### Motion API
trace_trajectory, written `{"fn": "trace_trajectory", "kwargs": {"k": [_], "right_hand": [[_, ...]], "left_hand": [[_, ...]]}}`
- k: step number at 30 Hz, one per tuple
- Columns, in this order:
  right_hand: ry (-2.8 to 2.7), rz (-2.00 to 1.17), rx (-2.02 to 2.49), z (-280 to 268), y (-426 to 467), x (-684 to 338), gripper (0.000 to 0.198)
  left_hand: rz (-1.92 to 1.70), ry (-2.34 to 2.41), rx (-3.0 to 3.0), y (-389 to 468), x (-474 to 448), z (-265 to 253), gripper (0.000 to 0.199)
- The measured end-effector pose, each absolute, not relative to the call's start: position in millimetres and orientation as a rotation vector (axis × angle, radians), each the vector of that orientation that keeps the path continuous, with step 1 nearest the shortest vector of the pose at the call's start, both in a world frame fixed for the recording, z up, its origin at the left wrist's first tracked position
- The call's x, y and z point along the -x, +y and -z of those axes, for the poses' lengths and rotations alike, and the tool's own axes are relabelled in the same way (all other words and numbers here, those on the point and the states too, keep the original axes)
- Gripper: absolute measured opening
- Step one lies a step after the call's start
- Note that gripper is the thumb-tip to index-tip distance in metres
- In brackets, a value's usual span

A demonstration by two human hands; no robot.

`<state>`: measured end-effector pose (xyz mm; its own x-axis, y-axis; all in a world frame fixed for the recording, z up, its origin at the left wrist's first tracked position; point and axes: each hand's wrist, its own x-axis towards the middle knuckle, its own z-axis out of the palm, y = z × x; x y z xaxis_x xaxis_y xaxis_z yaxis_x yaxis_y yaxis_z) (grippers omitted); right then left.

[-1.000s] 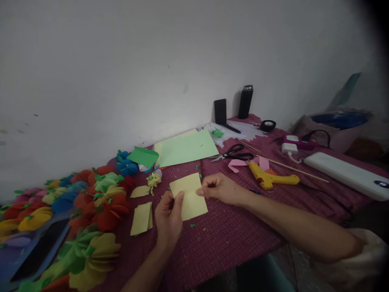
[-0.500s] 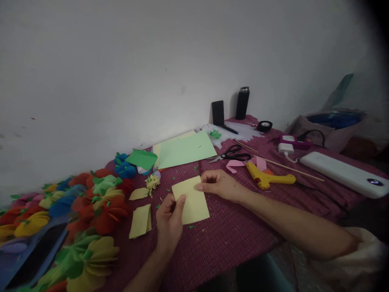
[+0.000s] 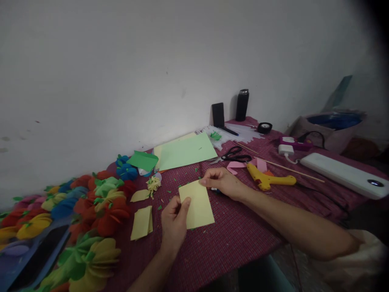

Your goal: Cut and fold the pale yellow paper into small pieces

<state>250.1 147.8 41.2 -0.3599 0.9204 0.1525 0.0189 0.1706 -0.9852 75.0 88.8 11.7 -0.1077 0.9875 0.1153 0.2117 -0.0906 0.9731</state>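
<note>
A pale yellow square of paper (image 3: 199,206) is held up over the near middle of the table. My left hand (image 3: 175,221) pinches its left edge, thumb on the front face and fingers behind. The thumb and fingertips of my right hand (image 3: 223,183) close on the top right corner. Below that palm shows a small blue and white thing (image 3: 215,190), mostly hidden. To the left lie a stack of yellow paper pieces (image 3: 141,223), a leaf-shaped yellow piece (image 3: 140,196) and a bunch of thin yellow paper strips (image 3: 153,184).
Many coloured paper pumpkin-like shapes (image 3: 112,213) crowd the left side. Behind the hands are green paper sheets (image 3: 187,152) and black-handled scissors (image 3: 235,156). At right lie a yellow glue gun (image 3: 269,179), pink strips (image 3: 259,164), thin sticks (image 3: 291,169) and a white power bank (image 3: 343,174).
Both hands and the yellow paper have shifted slightly right, and the paper's left edge shows more. The small blue and white thing now shows under my right hand.
</note>
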Motion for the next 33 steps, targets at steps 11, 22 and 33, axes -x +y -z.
{"fn": "trace_trajectory", "kwargs": {"k": [11, 22, 33], "right_hand": [[-1.663, -1.241, 0.943, -38.2, 151.6, -254.2, 0.029], [-1.784, -1.457, 0.972, -30.9, 144.1, -244.0, 0.031], [-1.756, -1.577, 0.959, -26.2, 144.4, -244.9, 0.028]], "left_hand": [[-1.217, 1.382, -1.394, 90.0, -74.7, -10.9, 0.025], [-1.294, 1.419, -1.316, 92.9, -70.5, -14.2, 0.025], [-1.413, 1.349, -1.205, 95.4, -73.7, -20.5, 0.028]]}}
